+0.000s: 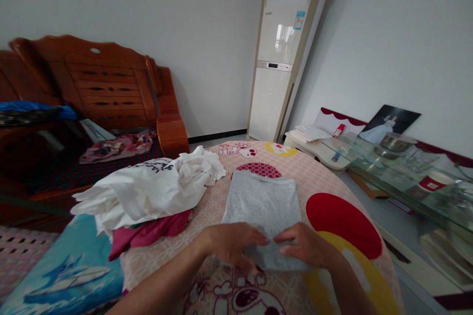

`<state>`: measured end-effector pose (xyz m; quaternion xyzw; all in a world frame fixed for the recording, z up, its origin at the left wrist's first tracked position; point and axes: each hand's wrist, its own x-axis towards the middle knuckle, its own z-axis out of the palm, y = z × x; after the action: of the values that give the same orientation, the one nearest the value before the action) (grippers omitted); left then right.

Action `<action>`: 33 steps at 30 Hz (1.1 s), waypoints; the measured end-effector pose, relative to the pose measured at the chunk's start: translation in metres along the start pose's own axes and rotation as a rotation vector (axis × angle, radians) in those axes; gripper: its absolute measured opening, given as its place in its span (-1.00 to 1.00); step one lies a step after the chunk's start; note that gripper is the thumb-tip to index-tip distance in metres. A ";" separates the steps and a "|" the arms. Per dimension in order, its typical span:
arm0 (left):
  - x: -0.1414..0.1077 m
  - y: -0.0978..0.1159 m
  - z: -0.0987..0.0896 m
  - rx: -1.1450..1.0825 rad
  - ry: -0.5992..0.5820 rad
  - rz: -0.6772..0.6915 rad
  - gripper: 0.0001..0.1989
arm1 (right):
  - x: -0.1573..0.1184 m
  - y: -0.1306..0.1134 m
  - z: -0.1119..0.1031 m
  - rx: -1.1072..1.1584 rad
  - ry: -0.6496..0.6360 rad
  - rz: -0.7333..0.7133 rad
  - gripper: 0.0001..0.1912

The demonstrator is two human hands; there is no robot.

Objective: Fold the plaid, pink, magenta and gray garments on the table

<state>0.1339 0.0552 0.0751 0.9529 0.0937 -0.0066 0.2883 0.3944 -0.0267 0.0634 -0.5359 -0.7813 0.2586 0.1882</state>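
Observation:
A light grey folded garment (264,202) lies flat on the round table, roughly a rectangle, with its near edge toward me. My left hand (234,246) rests on its near left part, thumb apart from the fingers. On the near right part lies my right hand (305,246), fingers stretched out toward the left hand. A small gap separates the two sets of fingertips, and neither hand grips the cloth. To the left, a crumpled white shirt (148,192) with dark lettering covers most of a magenta garment (155,234).
The tablecloth (221,300) is pink with cartoon prints. At left are a wooden sofa (111,78) and a blue printed cloth (70,266). A glass shelf (388,177) with bowls stands at right, near a tall air conditioner (275,49).

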 end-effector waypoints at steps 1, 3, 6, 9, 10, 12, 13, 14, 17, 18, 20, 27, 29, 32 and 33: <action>0.007 -0.007 -0.006 -0.027 0.036 0.005 -0.44 | 0.008 0.004 -0.003 0.029 0.027 0.007 -0.65; 0.029 -0.028 -0.015 0.030 0.245 -0.127 -0.53 | 0.033 0.013 -0.006 0.037 0.153 0.021 -0.61; 0.071 -0.064 -0.015 0.157 0.461 -0.321 -0.65 | 0.075 0.031 -0.002 -0.036 0.224 -0.020 -0.61; 0.102 -0.092 -0.007 0.215 0.526 -0.387 -0.73 | 0.106 0.053 0.008 -0.148 0.164 -0.075 -0.62; 0.107 -0.098 -0.003 0.227 0.550 -0.399 -0.73 | 0.113 0.061 0.012 -0.218 0.183 -0.059 -0.61; 0.110 -0.106 0.004 0.259 0.587 -0.416 -0.68 | 0.122 0.075 0.018 -0.370 0.249 0.007 -0.58; 0.109 -0.108 0.007 0.282 0.591 -0.425 -0.63 | 0.124 0.082 0.020 -0.438 0.280 0.045 -0.56; 0.108 -0.111 0.008 0.307 0.588 -0.440 -0.59 | 0.126 0.087 0.021 -0.495 0.304 0.080 -0.55; 0.101 -0.117 0.008 0.358 0.560 -0.528 -0.47 | 0.130 0.099 0.023 -0.601 0.345 0.157 -0.53; 0.099 -0.120 0.007 0.362 0.550 -0.558 -0.44 | 0.130 0.101 0.023 -0.617 0.358 0.178 -0.53; 0.096 -0.125 0.003 0.363 0.531 -0.596 -0.41 | 0.130 0.109 0.023 -0.621 0.400 0.229 -0.53; 0.093 -0.134 -0.001 0.359 0.490 -0.588 -0.43 | 0.122 0.154 0.015 -0.357 0.758 0.289 -0.52; 0.093 -0.135 0.000 0.354 0.488 -0.585 -0.43 | 0.119 0.160 0.010 -0.258 0.884 0.317 -0.56; 0.095 -0.134 0.001 0.349 0.485 -0.587 -0.43 | 0.117 0.158 0.005 -0.185 0.960 0.344 -0.65; 0.095 -0.133 0.000 0.345 0.483 -0.589 -0.43 | 0.118 0.156 0.003 -0.171 0.972 0.346 -0.67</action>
<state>0.2028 0.1804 -0.0046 0.8938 0.4248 0.1192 0.0798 0.4663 0.1283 -0.0319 -0.7288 -0.5220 -0.0573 0.4393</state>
